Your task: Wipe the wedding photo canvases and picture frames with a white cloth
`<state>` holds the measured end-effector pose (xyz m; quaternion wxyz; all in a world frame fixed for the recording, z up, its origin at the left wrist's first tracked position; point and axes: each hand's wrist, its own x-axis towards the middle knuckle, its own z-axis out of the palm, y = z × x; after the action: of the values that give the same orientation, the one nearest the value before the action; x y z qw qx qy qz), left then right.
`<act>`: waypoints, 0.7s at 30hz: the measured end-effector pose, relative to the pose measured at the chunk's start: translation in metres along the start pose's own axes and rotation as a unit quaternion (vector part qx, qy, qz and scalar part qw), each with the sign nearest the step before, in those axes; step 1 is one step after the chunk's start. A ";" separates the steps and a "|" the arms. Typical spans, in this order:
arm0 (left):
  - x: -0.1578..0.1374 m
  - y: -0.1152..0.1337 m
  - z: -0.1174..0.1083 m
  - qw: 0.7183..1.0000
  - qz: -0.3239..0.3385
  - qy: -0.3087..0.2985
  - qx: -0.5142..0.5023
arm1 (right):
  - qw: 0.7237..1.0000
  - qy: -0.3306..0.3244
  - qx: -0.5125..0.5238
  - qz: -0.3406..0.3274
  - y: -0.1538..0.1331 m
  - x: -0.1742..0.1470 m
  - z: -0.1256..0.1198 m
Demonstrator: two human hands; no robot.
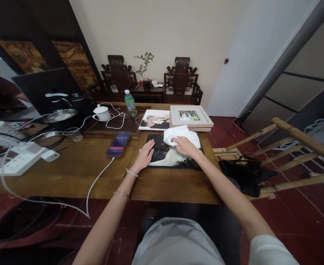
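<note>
A dark photo panel (164, 156) with a pale dress in its picture lies flat on the wooden table in front of me. My left hand (145, 152) rests on its left edge, fingers stretched out and holding nothing. Over the panel's upper right part, my right hand (185, 144) grips a white cloth (178, 133) that is bunched up and touches the panel. The cloth and my right hand hide part of the picture.
Behind the panel lie a white-framed picture (204, 117) and a pale photo board (154, 125). Leftward are a charging phone (119, 144), a lidded cup (101, 113), a green bottle (129, 103), a plastic cup (73, 134) and a power strip (22, 158). A bamboo rack (250, 136) stands to the right.
</note>
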<state>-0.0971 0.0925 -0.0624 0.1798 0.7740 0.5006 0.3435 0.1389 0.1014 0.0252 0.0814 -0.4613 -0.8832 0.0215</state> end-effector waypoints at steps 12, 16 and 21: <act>0.000 0.001 0.001 1.000 -0.011 0.004 -0.001 | 0.999 0.019 0.009 -0.039 -0.040 -0.054 0.016; 0.000 0.002 0.001 1.000 -0.011 0.003 0.001 | 0.996 -0.019 0.039 -0.077 -0.072 -0.102 0.018; -0.001 0.000 0.003 1.000 -0.013 0.008 -0.007 | 0.997 -0.028 0.047 -0.057 -0.075 -0.092 0.012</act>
<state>-0.0955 0.0923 -0.0648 0.1856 0.7638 0.5092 0.3505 0.1272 -0.0162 0.0102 0.0793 -0.4056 -0.9079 0.0708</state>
